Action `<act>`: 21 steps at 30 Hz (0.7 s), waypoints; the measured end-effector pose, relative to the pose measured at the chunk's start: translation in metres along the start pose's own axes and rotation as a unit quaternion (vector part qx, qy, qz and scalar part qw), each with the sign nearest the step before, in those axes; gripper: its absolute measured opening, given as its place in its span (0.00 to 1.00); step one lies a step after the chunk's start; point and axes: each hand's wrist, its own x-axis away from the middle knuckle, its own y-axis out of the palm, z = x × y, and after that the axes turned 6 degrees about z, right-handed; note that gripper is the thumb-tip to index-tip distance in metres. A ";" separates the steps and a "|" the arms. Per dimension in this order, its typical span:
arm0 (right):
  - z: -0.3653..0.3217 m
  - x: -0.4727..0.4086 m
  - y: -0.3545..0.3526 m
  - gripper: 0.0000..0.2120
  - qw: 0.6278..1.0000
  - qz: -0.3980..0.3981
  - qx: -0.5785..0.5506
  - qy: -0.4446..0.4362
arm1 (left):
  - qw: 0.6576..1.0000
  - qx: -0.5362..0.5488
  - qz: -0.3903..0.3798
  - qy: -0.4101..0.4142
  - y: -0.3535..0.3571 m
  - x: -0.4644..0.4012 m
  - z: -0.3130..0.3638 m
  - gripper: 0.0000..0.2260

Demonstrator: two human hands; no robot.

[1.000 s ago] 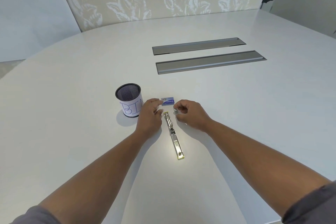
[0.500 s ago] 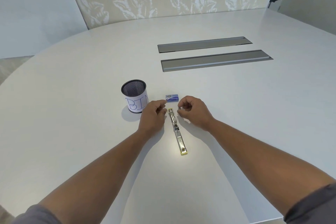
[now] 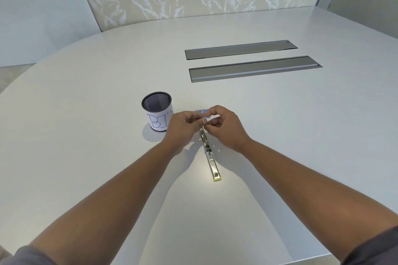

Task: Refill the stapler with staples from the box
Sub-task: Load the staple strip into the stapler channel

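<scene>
Above the far end of the opened stapler (image 3: 210,153) on the counter (image 3: 280,135), your left hand (image 3: 183,127) and right hand (image 3: 224,125) closed together, pinching the staple box (image 3: 204,113), which had lain untouched moments before, so loading could start.

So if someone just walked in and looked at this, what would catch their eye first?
Probably the two hands meeting mid-table, the left hand and right hand pinching something small between their fingertips, just in front of the blue staple box. Below them the stapler lies opened out flat, and a mesh cup labelled BIN stands to the left.
</scene>
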 end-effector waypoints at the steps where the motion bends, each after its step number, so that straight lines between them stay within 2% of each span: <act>1: -0.001 0.000 0.001 0.12 1.000 -0.001 -0.003 -0.002 | 1.000 0.010 -0.003 -0.002 0.000 0.000 0.002 0.05; 9: -0.005 0.005 0.004 0.11 1.000 0.006 -0.024 -0.010 | 1.000 -0.020 0.004 0.001 -0.003 0.005 0.010 0.04; 14: 0.002 0.017 0.002 0.13 0.998 0.031 0.051 -0.018 | 1.000 -0.019 0.010 -0.008 -0.007 0.006 0.009 0.02; 21: 0.013 0.034 -0.001 0.10 0.999 0.018 0.043 0.010 | 0.998 -0.058 0.018 0.006 -0.009 0.008 0.004 0.07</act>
